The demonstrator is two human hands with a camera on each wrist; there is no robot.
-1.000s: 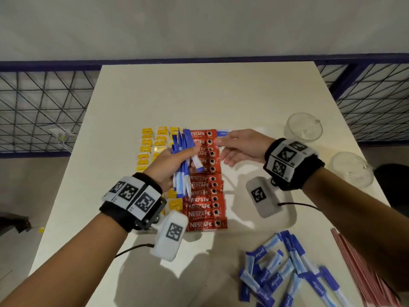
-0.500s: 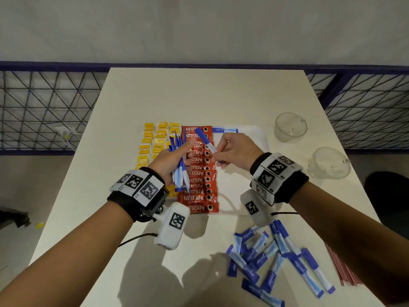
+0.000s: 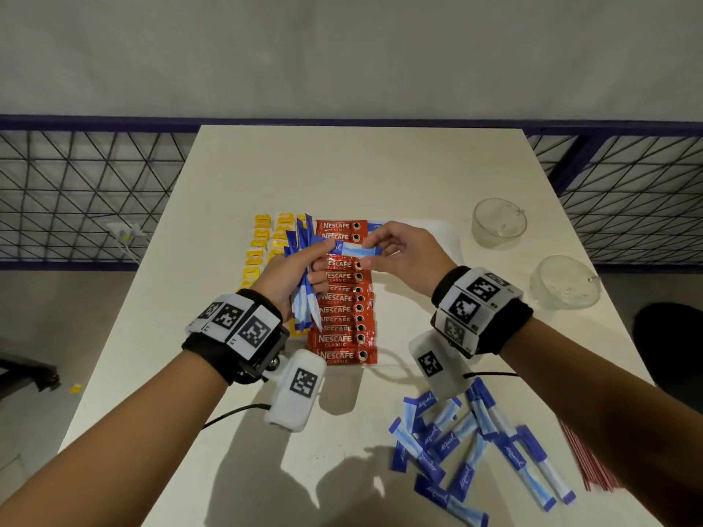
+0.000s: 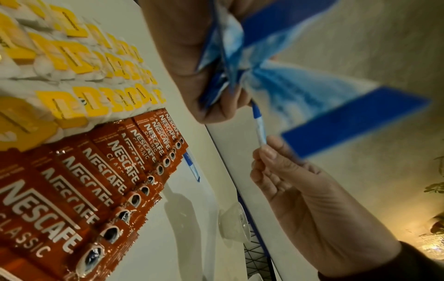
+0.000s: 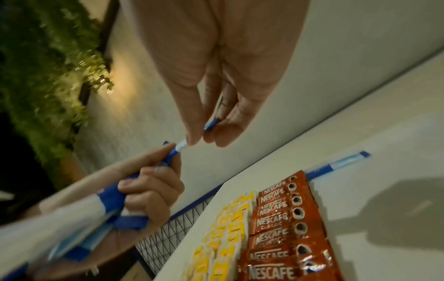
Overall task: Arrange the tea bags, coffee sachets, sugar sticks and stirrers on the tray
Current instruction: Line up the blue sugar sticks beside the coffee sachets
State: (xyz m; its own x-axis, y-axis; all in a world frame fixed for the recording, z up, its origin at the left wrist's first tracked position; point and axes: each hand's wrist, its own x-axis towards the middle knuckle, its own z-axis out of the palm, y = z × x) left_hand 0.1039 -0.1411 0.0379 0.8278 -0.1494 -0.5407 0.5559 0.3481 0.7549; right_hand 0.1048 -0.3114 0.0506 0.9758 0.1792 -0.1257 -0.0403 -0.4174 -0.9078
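My left hand (image 3: pixel 300 268) grips a bundle of blue sugar sticks (image 3: pixel 304 310) upright above the white tray (image 3: pixel 399 321). My right hand (image 3: pixel 399 252) pinches one sugar stick (image 3: pixel 357 249) by its right end, held level; its left end still sits at my left thumb. The left wrist view shows that stick (image 4: pixel 259 129) stretched between both hands. On the tray lie columns of yellow tea bags (image 3: pixel 262 241), a column of red coffee sachets (image 3: pixel 342 338) and one sugar stick (image 3: pixel 374 224) at the far end.
A loose pile of sugar sticks (image 3: pixel 456 443) lies on the table near the front right. Red stirrers (image 3: pixel 593 462) lie at the right edge. Two glass cups (image 3: pixel 498 222) (image 3: pixel 567 281) stand to the right of the tray.
My right hand went from reaching toward the bundle to pinching one stick. That stick has turned from tilted to level between the hands.
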